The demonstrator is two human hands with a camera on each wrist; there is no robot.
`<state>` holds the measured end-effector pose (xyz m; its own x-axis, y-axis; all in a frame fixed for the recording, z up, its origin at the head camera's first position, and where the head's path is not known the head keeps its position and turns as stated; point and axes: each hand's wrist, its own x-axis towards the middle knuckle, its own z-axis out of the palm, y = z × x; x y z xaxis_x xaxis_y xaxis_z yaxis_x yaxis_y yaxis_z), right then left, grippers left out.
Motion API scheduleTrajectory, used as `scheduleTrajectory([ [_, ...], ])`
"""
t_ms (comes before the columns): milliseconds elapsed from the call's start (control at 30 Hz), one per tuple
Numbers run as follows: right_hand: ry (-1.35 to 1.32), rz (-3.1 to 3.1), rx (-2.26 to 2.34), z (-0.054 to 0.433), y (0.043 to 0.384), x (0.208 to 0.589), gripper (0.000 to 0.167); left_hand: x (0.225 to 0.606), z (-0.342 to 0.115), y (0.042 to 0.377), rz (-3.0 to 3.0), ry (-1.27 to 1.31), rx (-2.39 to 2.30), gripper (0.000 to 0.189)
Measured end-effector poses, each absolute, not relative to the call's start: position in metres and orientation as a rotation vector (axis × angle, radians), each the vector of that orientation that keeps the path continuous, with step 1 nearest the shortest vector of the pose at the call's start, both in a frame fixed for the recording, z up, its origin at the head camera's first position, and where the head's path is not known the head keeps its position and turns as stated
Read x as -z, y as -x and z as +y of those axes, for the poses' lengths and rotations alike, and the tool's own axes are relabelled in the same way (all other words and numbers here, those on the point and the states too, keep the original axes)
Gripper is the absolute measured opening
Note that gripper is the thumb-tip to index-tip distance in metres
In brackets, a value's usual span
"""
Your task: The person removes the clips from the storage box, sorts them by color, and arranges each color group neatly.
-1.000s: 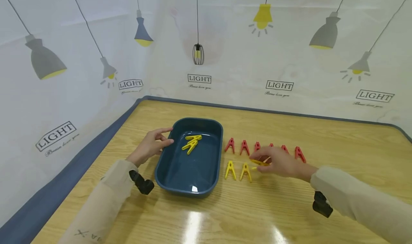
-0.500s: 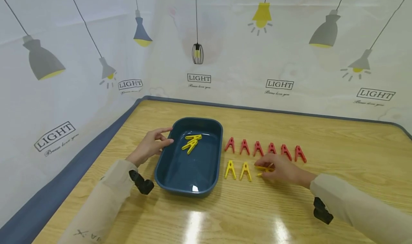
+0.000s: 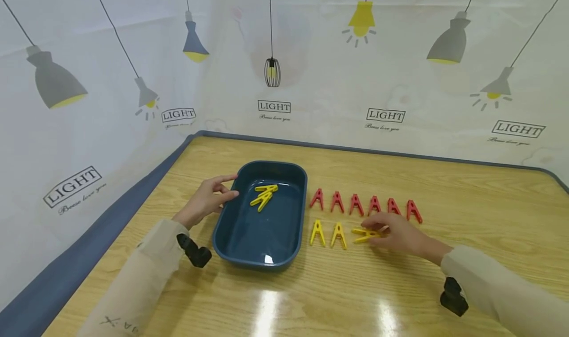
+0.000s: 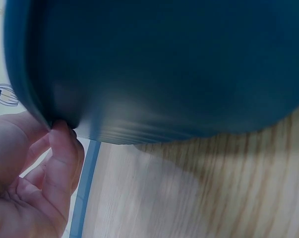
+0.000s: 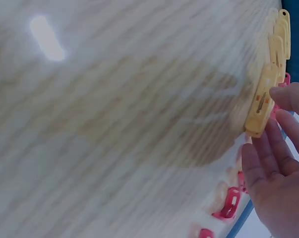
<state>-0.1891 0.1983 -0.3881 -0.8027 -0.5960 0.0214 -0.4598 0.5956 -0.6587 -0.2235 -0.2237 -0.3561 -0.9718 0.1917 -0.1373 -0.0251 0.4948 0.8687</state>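
Observation:
My left hand (image 3: 206,198) holds the left rim of a dark blue plastic tray (image 3: 255,264), with thumb and fingers right at the edge in the left wrist view. Inside the tray, two yellow clothespins (image 3: 263,198) overlap near its far end. My right hand (image 3: 395,234) pinches another yellow clothespin (image 3: 365,235) between thumb and fingers, close over the table; its legs point left and part of it is hidden by the hand. Two more yellow clothespins (image 3: 339,235) lie beside it on the left. Behind them runs a row of several red clothespins (image 3: 336,201).
The light wood table (image 3: 338,297) has a blue-grey border (image 3: 311,145). At its back and left hangs a white cloth (image 3: 320,80) printed with lamps. Black wrist cameras (image 3: 194,250) sit on both sleeves.
My right hand has shifted right and slightly nearer, with the yellow clothespin. More of that clothespin and of the red row shows now. The left hand and tray have stayed put.

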Motion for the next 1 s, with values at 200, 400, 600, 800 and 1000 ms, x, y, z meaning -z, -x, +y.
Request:
scheduleTrajectory([
  [200,0.821,2.637,1.057,0.202,0.186,0.393,0.027,0.355,-0.225,0.223,2.527,-0.140,-1.469,0.052],
  [400,0.827,2.701,1.052,0.200,0.186,0.395,0.020,0.363,-0.228,0.229,2.530,-0.145,-1.473,0.052],
  [600,0.842,2.719,1.049,0.198,0.190,0.397,0.021,0.362,-0.227,0.229,2.526,-0.137,-1.466,0.053],
  [800,0.896,2.722,1.082,0.196,0.194,0.400,0.023,0.361,-0.225,0.228,2.519,-0.138,-1.476,0.053],
  [1000,0.870,2.733,1.101,0.195,0.191,0.397,0.024,0.362,-0.226,0.228,2.532,-0.129,-1.457,0.053],
])
